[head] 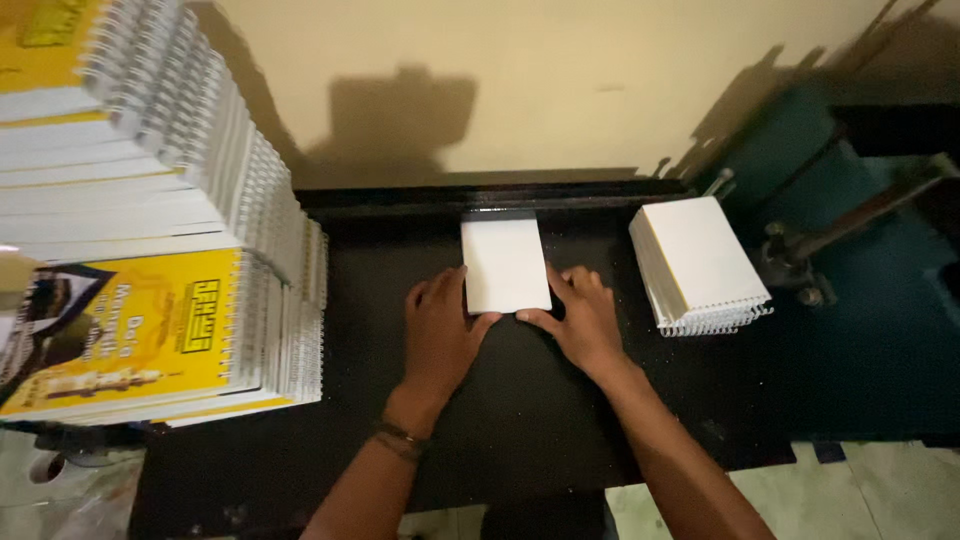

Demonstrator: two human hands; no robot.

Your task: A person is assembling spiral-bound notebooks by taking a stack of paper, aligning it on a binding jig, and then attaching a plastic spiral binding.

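Observation:
A small white pad of paper (503, 262) lies flat on the black worktop (520, 410), its far edge against a raised black rail. My left hand (440, 330) rests flat on the worktop with its fingers touching the pad's left edge and near corner. My right hand (580, 318) lies flat on the other side, fingertips against the pad's right edge and near corner. Both hands press against the pad from the sides; neither lifts it.
A stack of white wire-bound pads (698, 265) sits right of my hands. Tall piles of wire-bound notebooks with yellow covers (150, 250) fill the left side. A dark machine with a metal lever (860, 215) stands at the right. A cream wall (560, 80) is behind.

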